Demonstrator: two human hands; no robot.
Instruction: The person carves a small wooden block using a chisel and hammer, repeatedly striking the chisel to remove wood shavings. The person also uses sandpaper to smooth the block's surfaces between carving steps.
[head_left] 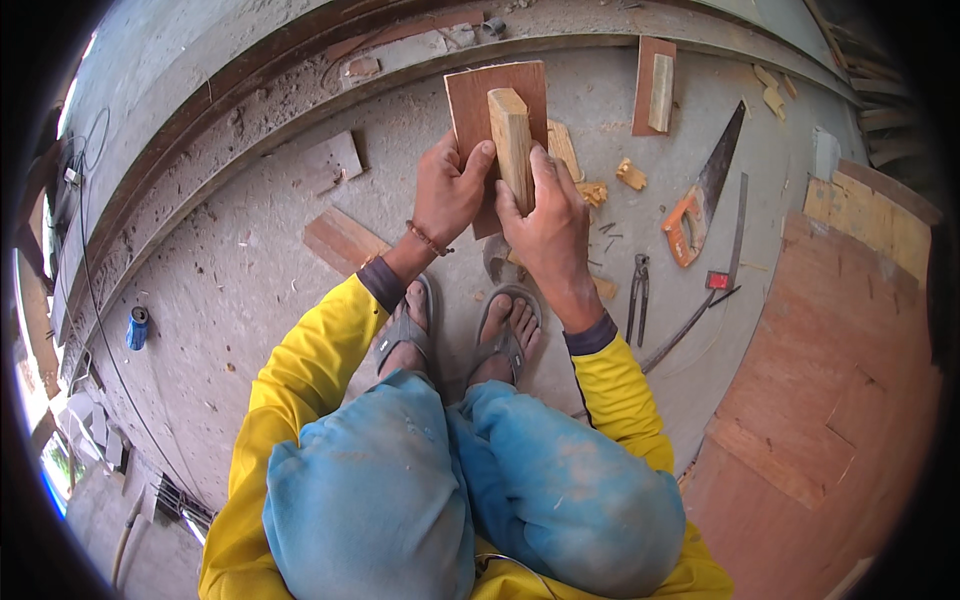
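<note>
Before my knees I hold up a flat rectangular piece of reddish plywood (465, 105), with a short, pale wooden block (511, 140) lying lengthwise along its face. My left hand (450, 195) is closed on the plywood's left edge, its thumb on the near face. Around the block's lower end my right hand (550, 215) is wrapped, with the thumb on its left side and fingers on its right. Whether the block is fixed to the plywood or only pressed there, I cannot tell.
On the concrete floor to the right lie a handsaw (700, 195) with an orange handle, pincers (638, 290) and a dark metal bar (738, 225). Another plywood piece with a wooden strip (661, 95) lies farther off. Plywood sheets (800, 370) cover the right side; a blue can (137, 327) stands left.
</note>
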